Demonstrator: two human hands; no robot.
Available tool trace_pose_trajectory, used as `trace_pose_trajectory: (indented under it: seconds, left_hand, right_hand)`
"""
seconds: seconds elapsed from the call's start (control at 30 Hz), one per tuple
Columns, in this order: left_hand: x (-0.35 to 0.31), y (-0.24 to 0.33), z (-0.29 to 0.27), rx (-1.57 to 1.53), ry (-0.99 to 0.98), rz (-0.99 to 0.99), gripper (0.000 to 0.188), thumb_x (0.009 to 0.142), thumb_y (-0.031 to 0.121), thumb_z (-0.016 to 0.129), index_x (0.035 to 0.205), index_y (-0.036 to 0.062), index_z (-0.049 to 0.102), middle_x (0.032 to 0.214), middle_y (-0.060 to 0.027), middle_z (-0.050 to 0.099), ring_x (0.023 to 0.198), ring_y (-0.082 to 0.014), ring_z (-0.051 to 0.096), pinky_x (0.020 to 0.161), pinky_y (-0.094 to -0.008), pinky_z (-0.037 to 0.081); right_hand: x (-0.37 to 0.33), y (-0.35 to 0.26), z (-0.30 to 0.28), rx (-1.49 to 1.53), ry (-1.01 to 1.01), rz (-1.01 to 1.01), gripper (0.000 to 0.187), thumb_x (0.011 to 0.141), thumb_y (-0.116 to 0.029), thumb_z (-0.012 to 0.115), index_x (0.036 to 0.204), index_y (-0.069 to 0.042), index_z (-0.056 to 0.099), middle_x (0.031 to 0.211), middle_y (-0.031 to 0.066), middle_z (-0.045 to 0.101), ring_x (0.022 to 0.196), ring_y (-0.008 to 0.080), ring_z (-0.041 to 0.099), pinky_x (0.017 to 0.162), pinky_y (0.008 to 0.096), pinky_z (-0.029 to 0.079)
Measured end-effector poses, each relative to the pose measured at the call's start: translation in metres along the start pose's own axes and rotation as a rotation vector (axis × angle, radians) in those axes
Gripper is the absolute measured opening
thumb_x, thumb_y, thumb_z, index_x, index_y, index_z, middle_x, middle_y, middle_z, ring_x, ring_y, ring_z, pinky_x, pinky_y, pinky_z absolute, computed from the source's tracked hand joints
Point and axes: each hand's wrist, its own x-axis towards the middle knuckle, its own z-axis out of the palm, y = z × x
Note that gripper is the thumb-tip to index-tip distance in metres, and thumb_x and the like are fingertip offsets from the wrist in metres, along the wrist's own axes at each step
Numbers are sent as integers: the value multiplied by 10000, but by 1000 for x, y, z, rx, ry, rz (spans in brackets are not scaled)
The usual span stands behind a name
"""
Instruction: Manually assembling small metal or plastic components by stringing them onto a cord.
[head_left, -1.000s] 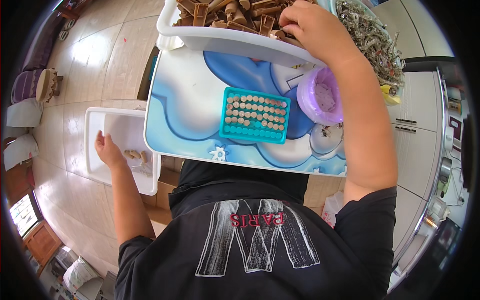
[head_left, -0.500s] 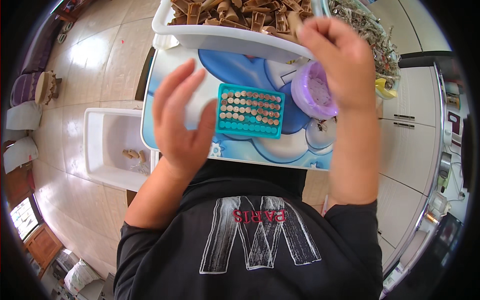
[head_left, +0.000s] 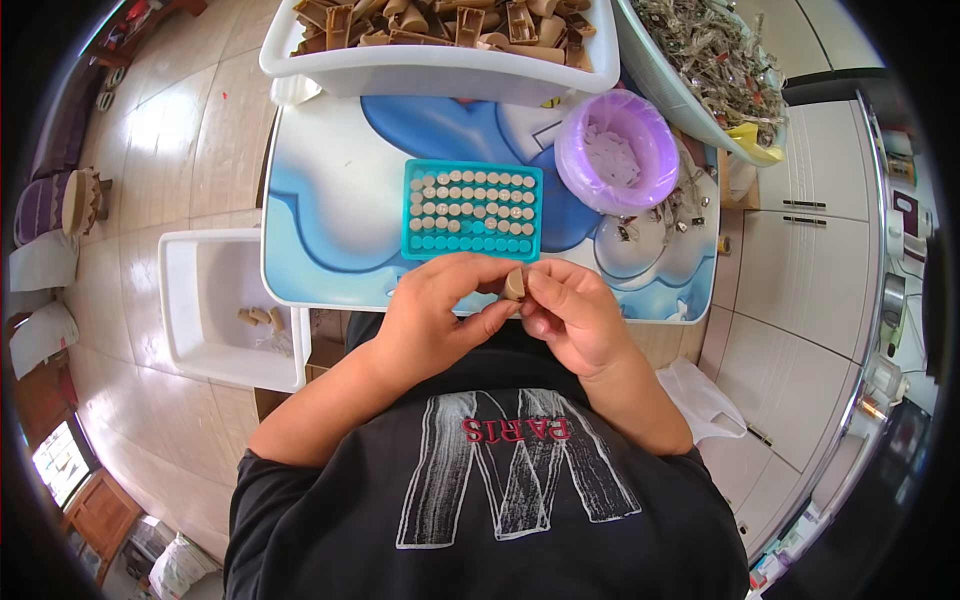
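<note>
A small tan plastic casing (head_left: pixel 514 286) is pinched between my two hands, just off the near edge of the table. My left hand (head_left: pixel 437 305) grips it from the left with thumb and fingers. From the right, my right hand (head_left: pixel 578 312) closes its fingertips on the same casing; what else those fingertips may hold is hidden. Beyond the hands lies a teal tray (head_left: pixel 408 212) with rows of small round discs; its nearest row shows only teal round slots. A white bin (head_left: pixel 440 78) heaped with brown plastic casings stands at the far edge.
Right of the tray is a purple-lined bowl (head_left: pixel 668 170) of small white pieces, with loose wiry parts (head_left: pixel 680 205) beside it. A large basin (head_left: pixel 668 112) of tangled wiry parts stands far right. Left of the patterned table (head_left: pixel 330 270), a white tub (head_left: pixel 178 300) holds several tan pieces.
My right hand has come back from the far bin to the front. My left hand has moved in to meet it, and both now hold a tan casing. The view has shifted slightly.
</note>
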Motion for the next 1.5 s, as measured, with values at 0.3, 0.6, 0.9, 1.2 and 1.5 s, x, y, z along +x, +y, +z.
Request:
trace_pose_trajectory:
  seconds: [0.3,0.6,0.9,1.2,1.5]
  left_hand:
    - [-10,-19,-14,-954,210,-415,261,851,102,633,1076,-2,555,933,-69,610,816,-147,592,737,-265,465]
    - [-9,-17,-20,-911,321,-407,260,858,118,605,1087,5,560,937,-78,613,804,-167,591,707,-287,457]
    - [-7,-19,-19,-967,317,-416,260,860,128,605,1084,3,562,934,-74,611,809,-166,584,718,-281,447]
    - [-12,-17,-19,-950,324,-471,265,852,131,546,1085,5,552,941,-83,606,810,-177,596,757,-302,469]
    - [-12,-21,-17,-975,325,-473,260,855,128,542,1087,10,550,955,-82,601,829,-178,592,763,-309,472]
  right_hand:
    - [-14,-68,-87,-1431,792,-935,119,842,-60,581,950,-37,625,869,39,586,753,149,567,677,254,456]
    - [5,-65,-112,-1710,624,-948,144,774,-15,592,892,-71,652,947,68,564,805,231,586,688,315,472]
    - [-24,-94,-100,-606,594,-964,134,876,-113,604,970,-18,618,834,-9,584,598,22,416,516,162,306]
    - [-21,-91,-85,-856,861,-1056,147,888,-154,591,870,-9,603,771,9,617,546,19,363,497,176,298]
    - [-30,-94,-77,-1058,884,-1320,174,878,-144,608,816,19,604,688,-32,544,628,31,437,564,164,339]
